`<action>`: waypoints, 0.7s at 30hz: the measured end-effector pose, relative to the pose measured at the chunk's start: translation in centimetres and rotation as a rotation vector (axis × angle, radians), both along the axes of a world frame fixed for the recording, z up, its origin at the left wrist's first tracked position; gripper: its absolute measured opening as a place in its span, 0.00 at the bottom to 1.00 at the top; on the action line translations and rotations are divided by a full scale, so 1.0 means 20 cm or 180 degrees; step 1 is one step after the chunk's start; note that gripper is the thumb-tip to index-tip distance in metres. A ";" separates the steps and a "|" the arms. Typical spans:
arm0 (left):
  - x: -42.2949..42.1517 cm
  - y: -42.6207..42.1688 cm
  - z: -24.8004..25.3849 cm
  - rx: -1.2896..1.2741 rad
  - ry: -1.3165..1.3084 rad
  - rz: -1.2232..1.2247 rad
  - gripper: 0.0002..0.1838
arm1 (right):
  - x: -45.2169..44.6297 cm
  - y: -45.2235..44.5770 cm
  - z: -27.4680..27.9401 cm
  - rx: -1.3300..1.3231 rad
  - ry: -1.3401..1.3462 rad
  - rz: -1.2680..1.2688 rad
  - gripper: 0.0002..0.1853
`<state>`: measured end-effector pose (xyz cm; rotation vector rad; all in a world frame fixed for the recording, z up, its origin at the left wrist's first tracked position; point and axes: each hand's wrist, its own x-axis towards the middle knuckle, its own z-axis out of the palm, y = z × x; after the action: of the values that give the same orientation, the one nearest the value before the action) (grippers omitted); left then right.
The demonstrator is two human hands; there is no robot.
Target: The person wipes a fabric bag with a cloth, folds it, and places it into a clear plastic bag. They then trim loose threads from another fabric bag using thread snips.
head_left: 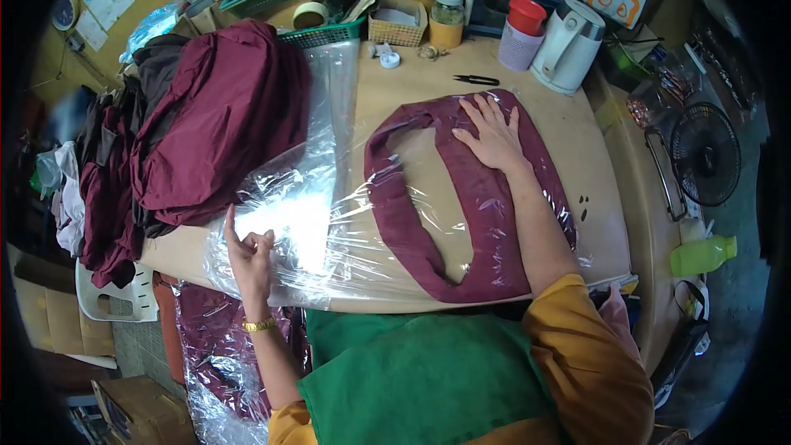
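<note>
My right hand [492, 133] lies flat with fingers spread on a folded maroon fabric piece [486, 206], which is covered by clear plastic. The fabric forms a loop with a gap in its middle. My left hand [250, 262] is over the left end of the clear plastic sheet or bag [301, 227], its index finger stretched out and thumb apart, the other fingers curled. Creases in the plastic run from the fabric toward that hand. Whether the curled fingers touch the plastic, I cannot tell. A heap of maroon garments [218, 115] lies just beyond my left hand.
Along the table's back stand a white kettle [568, 45], a red-lidded container [523, 29], a jar [446, 18] and baskets [397, 23]. Black thread snips [476, 80] lie beyond my right hand. Plastic-covered maroon fabric [218, 346] hangs below the front edge. A fan [704, 152] stands right.
</note>
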<state>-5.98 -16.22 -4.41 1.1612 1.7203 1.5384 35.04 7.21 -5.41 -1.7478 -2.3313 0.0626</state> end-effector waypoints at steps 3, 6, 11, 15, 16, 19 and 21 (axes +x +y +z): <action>0.03 -0.03 0.02 -0.0519 0.0369 -0.0006 0.39 | -0.01 0.01 0.00 -0.0156 0.0003 -0.0039 0.38; 0.04 -0.01 0.05 -0.0384 0.1523 0.0277 0.37 | 0.02 0.08 0.03 -0.0484 0.0196 0.0049 0.39; 0.20 0.04 0.33 0.0188 0.2511 0.0072 0.33 | -0.01 -0.42 0.44 -0.0368 0.0060 0.0621 0.36; 0.45 0.13 0.28 0.0197 0.2730 -0.0776 0.35 | -0.04 -0.96 0.45 -0.0373 -0.0029 0.0929 0.44; 0.45 0.18 0.18 -0.0198 0.3198 -0.0595 0.35 | -0.05 -1.04 0.40 -0.0440 -0.0215 0.0877 0.45; 0.39 0.26 0.02 -0.0775 0.3540 -0.0452 0.36 | -0.02 -1.11 0.17 -0.0848 -0.0264 0.0775 0.44; 0.36 0.27 0.02 -0.0948 0.3408 -0.0451 0.36 | -0.02 -1.09 0.19 -0.0821 -0.0045 0.0770 0.43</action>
<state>1.28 -10.90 -4.07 2.0658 2.2945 0.4897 34.61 -14.61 -1.66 -1.5619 -2.6319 0.4089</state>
